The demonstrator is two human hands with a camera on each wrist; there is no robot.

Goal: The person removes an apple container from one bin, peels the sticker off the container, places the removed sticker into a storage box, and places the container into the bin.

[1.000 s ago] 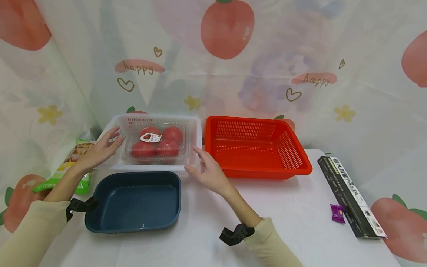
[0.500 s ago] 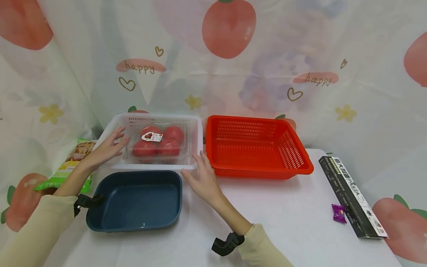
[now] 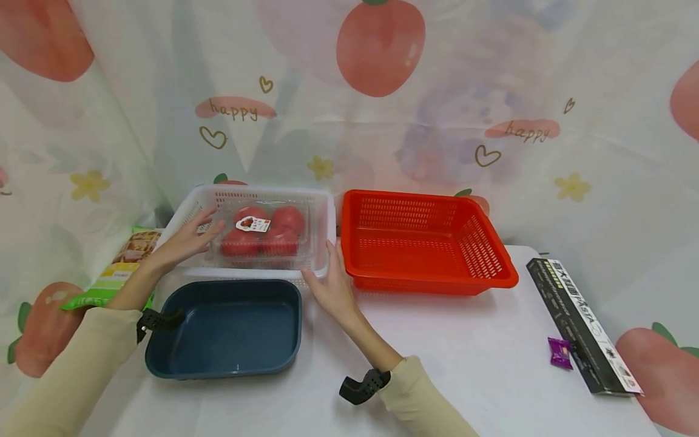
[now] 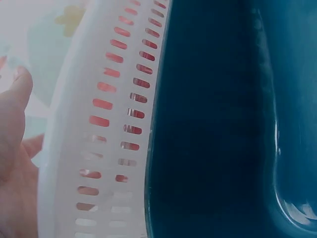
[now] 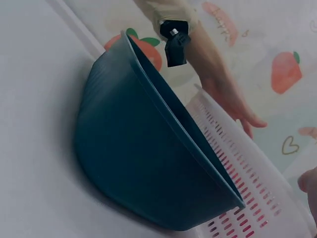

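Head view, centre-left of frame: sitting behind the dark blue tub [image 3: 224, 328], the white slotted basket [image 3: 322, 209] with a clear clamshell of tomatoes [image 3: 264, 233] inside. Resting on its left rim, left hand [image 3: 185, 243], fingers straight; touching the near right corner, right hand [image 3: 330, 291], fingers relaxed and apart. Judging it light, flexing thin plastic — gripping both side rims, keeping level.

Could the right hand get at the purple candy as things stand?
Probably yes. The right hand rests at the white basket's corner, and the purple candy lies in the open beside the black box, with only bare table between them.
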